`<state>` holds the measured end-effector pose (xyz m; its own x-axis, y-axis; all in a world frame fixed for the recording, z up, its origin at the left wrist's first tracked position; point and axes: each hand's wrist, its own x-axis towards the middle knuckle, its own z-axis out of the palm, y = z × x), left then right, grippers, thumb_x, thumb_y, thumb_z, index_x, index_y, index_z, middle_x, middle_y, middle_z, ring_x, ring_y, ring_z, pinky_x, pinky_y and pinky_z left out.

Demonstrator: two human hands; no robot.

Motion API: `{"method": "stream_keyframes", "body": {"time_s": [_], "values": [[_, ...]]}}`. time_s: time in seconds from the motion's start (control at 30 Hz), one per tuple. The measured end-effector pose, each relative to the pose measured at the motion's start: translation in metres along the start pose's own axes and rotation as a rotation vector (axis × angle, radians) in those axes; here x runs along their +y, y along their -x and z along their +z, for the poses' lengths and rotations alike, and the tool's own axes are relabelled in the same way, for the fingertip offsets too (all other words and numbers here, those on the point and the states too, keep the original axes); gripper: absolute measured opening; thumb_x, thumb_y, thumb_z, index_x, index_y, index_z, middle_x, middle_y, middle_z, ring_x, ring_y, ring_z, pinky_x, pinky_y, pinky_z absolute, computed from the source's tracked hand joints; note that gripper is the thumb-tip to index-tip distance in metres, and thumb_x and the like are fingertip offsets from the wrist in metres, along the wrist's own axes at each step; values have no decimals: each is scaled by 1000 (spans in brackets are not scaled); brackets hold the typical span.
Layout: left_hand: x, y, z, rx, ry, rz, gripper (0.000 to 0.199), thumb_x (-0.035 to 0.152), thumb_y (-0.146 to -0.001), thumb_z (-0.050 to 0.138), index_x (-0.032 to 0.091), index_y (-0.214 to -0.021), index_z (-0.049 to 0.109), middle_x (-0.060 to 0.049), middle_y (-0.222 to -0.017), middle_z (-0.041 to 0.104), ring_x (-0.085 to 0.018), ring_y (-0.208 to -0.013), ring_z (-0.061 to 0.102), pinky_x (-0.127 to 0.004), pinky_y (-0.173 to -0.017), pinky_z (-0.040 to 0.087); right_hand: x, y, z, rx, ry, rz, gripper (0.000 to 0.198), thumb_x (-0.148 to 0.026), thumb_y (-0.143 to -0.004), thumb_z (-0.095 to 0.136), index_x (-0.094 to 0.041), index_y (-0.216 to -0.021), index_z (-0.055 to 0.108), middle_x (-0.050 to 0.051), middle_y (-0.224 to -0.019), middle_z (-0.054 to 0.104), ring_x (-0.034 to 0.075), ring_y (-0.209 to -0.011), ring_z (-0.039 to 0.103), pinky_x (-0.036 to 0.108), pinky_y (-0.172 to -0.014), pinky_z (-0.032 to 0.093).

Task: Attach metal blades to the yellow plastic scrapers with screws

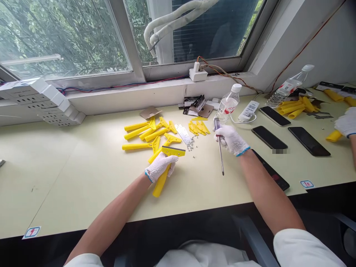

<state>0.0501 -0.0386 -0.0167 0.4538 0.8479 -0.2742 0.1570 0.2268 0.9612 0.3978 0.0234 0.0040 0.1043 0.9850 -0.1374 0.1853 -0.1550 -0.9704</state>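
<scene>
My left hand, in a white knit glove, is closed around a yellow scraper whose head carries a dark-edged blade. Its handle points down toward the table's front edge. In my gloved right hand a screwdriver hangs tip down, its clear purplish handle above my fingers. Several yellow scraper handles lie beyond my left hand. Between my hands are small screws, a stack of metal blades and several small yellow plates.
A water bottle stands behind my right hand, near a power strip. Phones and a dark flat device lie to the right. White boxes are stacked far left. A co-worker's gloved hand holds a yellow handle at right.
</scene>
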Motion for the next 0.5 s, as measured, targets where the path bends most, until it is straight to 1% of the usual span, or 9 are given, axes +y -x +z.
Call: {"method": "stream_keyframes", "body": {"time_s": [0.03, 0.1, 0.17, 0.23, 0.27, 0.33, 0.4, 0.5], "values": [[0, 0, 1, 11, 20, -4, 48, 45, -96, 66, 23, -55, 56, -1, -46, 54, -14, -41, 50, -30, -55, 45, -4, 5, 2, -15, -115, -11, 38, -48, -70, 66, -22, -97, 61, 0, -66, 62, 10, -44, 35, 25, -42, 25], [0, -1, 2, 39, 54, -16, 49, 46, -95, 68, 22, -55, 56, -1, -45, 53, -14, -41, 50, -30, -53, 45, -12, 15, 9, -3, -335, -47, 46, -47, -67, 72, -24, -104, 59, -2, -69, 66, 10, -45, 43, 22, -40, 30], [-2, -2, 2, 77, 96, -37, 48, 47, -94, 71, 22, -55, 57, -1, -46, 53, -14, -41, 51, -30, -52, 45, -17, 24, 20, 53, -545, -117, 46, -45, -68, 82, -24, -100, 57, -1, -71, 70, 11, -48, 54, 20, -40, 38], [-4, -4, 3, 119, 158, -57, 43, 46, -91, 75, 22, -59, 59, 0, -50, 57, -14, -41, 53, -30, -50, 45, -20, 31, 29, 108, -650, -211, 44, -46, -73, 86, -25, -96, 55, 0, -72, 73, 13, -48, 59, 21, -39, 43], [-5, -5, 3, 136, 185, -59, 41, 45, -90, 76, 22, -61, 59, 0, -53, 59, -14, -42, 53, -30, -49, 45, -20, 34, 31, 128, -659, -260, 43, -47, -76, 86, -25, -95, 54, 0, -71, 73, 13, -45, 59, 22, -38, 43], [-7, -8, 3, 151, 208, -53, 37, 44, -90, 77, 22, -64, 61, 0, -56, 61, -14, -43, 54, -30, -49, 45, -18, 38, 32, 143, -625, -334, 36, -43, -82, 84, -25, -94, 55, -1, -67, 72, 13, -38, 52, 23, -33, 37], [-8, -9, 3, 144, 197, -42, 36, 43, -91, 76, 22, -65, 62, 0, -56, 61, -15, -44, 55, -30, -50, 46, -15, 39, 29, 131, -550, -369, 27, -36, -86, 79, -25, -93, 56, -2, -64, 71, 12, -33, 46, 23, -30, 32], [-9, -9, 2, 127, 175, -13, 34, 41, -92, 74, 21, -66, 64, -1, -56, 63, -15, -44, 56, -30, -52, 48, -8, 39, 27, 85, -411, -386, 18, -30, -89, 74, -24, -91, 58, -1, -66, 73, 13, -34, 50, 24, -30, 34]]}}
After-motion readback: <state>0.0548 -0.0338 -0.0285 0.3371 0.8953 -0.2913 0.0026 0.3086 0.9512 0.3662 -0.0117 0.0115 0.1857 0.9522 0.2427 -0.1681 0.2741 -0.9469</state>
